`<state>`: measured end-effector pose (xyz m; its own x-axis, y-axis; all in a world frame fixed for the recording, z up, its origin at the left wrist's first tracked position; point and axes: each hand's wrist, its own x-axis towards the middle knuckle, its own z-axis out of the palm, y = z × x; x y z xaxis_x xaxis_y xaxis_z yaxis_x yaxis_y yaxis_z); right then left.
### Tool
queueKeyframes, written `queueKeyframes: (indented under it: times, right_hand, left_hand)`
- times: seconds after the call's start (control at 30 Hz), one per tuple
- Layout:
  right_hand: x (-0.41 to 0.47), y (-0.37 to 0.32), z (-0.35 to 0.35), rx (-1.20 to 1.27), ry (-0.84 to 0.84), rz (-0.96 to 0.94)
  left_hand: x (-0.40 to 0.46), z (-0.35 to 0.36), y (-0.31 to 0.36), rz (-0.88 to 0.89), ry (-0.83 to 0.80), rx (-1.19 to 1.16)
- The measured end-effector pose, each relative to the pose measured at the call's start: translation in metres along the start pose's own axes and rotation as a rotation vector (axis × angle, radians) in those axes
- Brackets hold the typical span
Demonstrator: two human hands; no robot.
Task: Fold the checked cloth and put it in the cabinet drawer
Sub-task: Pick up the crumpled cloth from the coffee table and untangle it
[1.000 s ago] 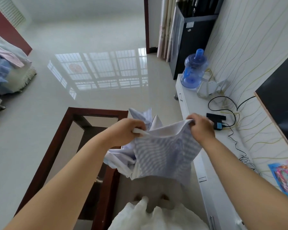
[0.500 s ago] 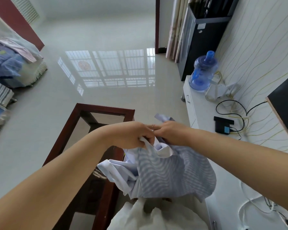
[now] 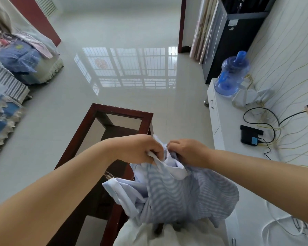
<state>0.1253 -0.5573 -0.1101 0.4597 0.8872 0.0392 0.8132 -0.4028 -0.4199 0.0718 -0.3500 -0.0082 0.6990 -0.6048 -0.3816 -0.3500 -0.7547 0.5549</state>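
Note:
The checked cloth [image 3: 181, 194], pale blue and white, hangs bunched in the air in front of me. My left hand [image 3: 140, 150] grips its white-edged top on the left. My right hand [image 3: 187, 152] grips the top edge right beside it, the two hands almost touching. The cloth droops below both hands, doubled over, with a white band trailing to the lower left. The long white cabinet [image 3: 226, 132] runs along the right wall; its drawer fronts [image 3: 214, 112] with small handles look closed.
A dark wood glass-topped table [image 3: 121, 112] stands just left of the cloth. On the cabinet sit a blue water jug [image 3: 231, 75], a black box [image 3: 249, 137] and cables. A sofa with piled fabrics [image 3: 21, 55] lies far left. Glossy tiled floor stretches ahead.
My hands, spread apart holding the cloth's top edge a second ago, have come together, doubling the cloth over. Since half a second ago they hold nearly still.

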Motion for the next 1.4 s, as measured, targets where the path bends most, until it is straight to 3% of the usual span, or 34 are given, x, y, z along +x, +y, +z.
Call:
queueKeyframes:
  times: [0.03,0.13,0.3,0.47,0.63,0.7,0.8,0.9,1.03,1.1,1.17,1.27,1.33,1.4]
  right_hand:
    - [0.001,0.004,-0.004,0.003,0.059,0.012]
    - [0.005,0.009,-0.017,0.041,0.152,0.047]
    - [0.005,0.006,-0.029,0.001,0.162,0.108]
    - [0.007,-0.014,-0.061,-0.184,0.224,0.082]
    - [0.021,-0.060,-0.088,-0.223,0.014,0.205]
    - [0.027,-0.073,-0.095,-0.209,-0.016,0.269]
    - [0.027,-0.078,-0.098,-0.156,-0.012,0.357]
    - [0.015,-0.061,-0.106,-0.044,-0.048,0.562]
    - [-0.014,-0.008,-0.116,0.049,-0.308,0.824]
    - [-0.033,0.014,-0.112,0.212,-0.346,0.912]
    - [-0.046,0.023,-0.099,0.548,-0.233,0.922]
    - [-0.045,0.021,-0.068,1.002,0.167,0.837]
    - [-0.031,0.016,-0.052,1.106,0.391,0.840]
    - [-0.017,0.012,-0.045,1.021,0.445,0.876]
  left_hand:
    - [-0.013,-0.015,0.008,-0.110,-0.079,-0.029]
    - [-0.013,-0.014,0.001,-0.173,-0.006,-0.119]
    - [-0.023,-0.013,-0.016,-0.242,0.025,-0.147]
    - [-0.043,-0.022,-0.025,-0.292,-0.157,-0.086]
    - [-0.033,-0.038,0.010,-0.236,-0.081,-0.433]
    - [-0.011,-0.024,0.022,-0.267,0.046,-0.356]
    - [0.014,-0.002,0.025,-0.306,0.254,-0.063]
    - [0.016,0.007,0.012,-0.366,0.302,-0.160]
    - [0.011,0.015,-0.002,-0.361,0.330,-0.206]
    - [0.011,0.020,-0.008,-0.375,0.332,-0.239]
    - [0.012,0.023,-0.013,-0.385,0.334,-0.288]
    - [0.014,0.027,-0.013,-0.372,0.318,-0.353]
    - [0.017,0.029,-0.010,-0.354,0.297,-0.370]
    - [0.019,0.030,-0.007,-0.338,0.286,-0.381]
